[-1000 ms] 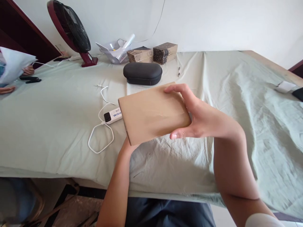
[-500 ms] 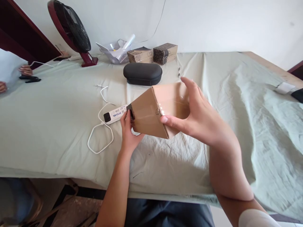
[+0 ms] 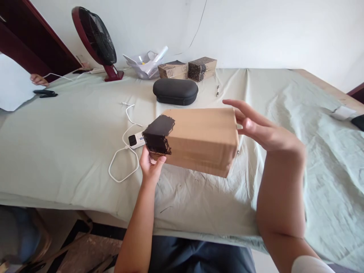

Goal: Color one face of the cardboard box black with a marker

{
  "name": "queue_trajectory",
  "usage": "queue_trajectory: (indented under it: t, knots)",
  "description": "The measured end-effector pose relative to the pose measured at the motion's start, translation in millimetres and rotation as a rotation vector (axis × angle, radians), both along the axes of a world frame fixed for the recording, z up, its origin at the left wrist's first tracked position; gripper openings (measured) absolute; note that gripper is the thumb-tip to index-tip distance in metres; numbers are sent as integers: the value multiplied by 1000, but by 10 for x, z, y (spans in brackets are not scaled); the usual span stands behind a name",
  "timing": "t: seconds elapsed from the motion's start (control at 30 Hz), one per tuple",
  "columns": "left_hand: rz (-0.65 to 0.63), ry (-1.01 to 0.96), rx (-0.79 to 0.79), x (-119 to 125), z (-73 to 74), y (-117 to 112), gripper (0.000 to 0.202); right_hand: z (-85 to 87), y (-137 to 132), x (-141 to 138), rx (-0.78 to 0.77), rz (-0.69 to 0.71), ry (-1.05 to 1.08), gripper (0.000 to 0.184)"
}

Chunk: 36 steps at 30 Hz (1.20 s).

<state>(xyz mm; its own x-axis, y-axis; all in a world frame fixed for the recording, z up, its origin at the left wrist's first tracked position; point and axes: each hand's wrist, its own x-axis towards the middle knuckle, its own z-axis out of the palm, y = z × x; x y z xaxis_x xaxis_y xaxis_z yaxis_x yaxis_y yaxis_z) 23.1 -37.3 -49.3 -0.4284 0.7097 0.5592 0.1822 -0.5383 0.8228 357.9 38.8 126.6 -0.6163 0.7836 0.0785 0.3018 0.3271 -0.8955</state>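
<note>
A brown cardboard box (image 3: pixel 199 138) is held tilted above the cloth-covered table, its left end scribbled black. My left hand (image 3: pixel 151 167) grips that blackened end from below, thumb on the front side. At the box's right end is my right hand (image 3: pixel 257 125), fingers apart, the fingertips at or close to the end face; whether they touch is hard to see. Partly hidden behind the box's left end lies a white power strip (image 3: pixel 136 140) with a white cable (image 3: pixel 124 178) looping beside it.
Behind the box sit a black zip case (image 3: pixel 175 92), two patterned cardboard boxes (image 3: pixel 202 69) and a clear plastic basket (image 3: pixel 145 68). A fan (image 3: pixel 109 49) stands at the back left. Another person's hand (image 3: pixel 39 80) is at the far left, near a black object (image 3: pixel 45 93).
The box has turned so its long side and blackened end now show. My right hand has opened from its grip on the corner and moved right. The view has shifted slightly.
</note>
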Motion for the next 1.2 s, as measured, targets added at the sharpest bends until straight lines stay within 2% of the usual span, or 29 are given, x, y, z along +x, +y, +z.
queue_trajectory:
  t: [0.13, 0.23, 0.3, 0.4, 0.47, 0.53, 0.6, 0.67, 0.73, 0.8, 0.87, 0.93, 1.03, 1.1, 1.2]
  knots:
    - [55, 3, 46, -68, -9, 35, 83, -121, 82, -25, -154, -68, 0, 76]
    - [81, 43, -2, -95, 12, 60, 84, -147, 109, -92, -147, -54, 14, 78]
    - [83, 19, -89, -67, 65, 57, 88, -137, 116, -131, -107, -52, 20, 80]
    - [-21, -144, -248, 57, 195, 24, 96, -131, 128, -180, -92, -6, 27, 86]
    - [-111, -249, -281, 158, 285, 6, 93, -149, 144, -214, -112, 73, 2, 90]
    - [-106, -282, -282, 228, 361, 6, 89, -184, 166, -253, -111, 171, -64, 94]
    - [-54, -249, -250, 244, 431, 14, 88, -231, 191, -303, -118, 255, -119, 95]
    - [-55, -165, -156, 216, 512, -2, 89, -288, 218, -366, -147, 324, -109, 96]
    - [-77, -21, -27, 181, 615, -60, 89, -349, 247, -435, -157, 389, -64, 101]
    - [-41, 158, 62, 169, 728, -149, 92, -406, 274, -498, -137, 452, -48, 104]
    - [-20, 251, 88, 185, 832, -237, 93, -448, 296, -539, -131, 504, -53, 97]
    - [-81, 209, 82, 206, 914, -303, 83, -475, 309, -554, -144, 545, -50, 88]
    - [-222, 33, -2, 184, 1026, -384, 61, -504, 318, -549, -165, 582, -33, 83]
    - [-280, -7, -124, 121, 1118, -466, 71, -528, 322, -551, -185, 606, -30, 82]
    - [-364, 78, -322, 12, 1280, -660, 87, -576, 327, -596, -213, 639, -40, 79]
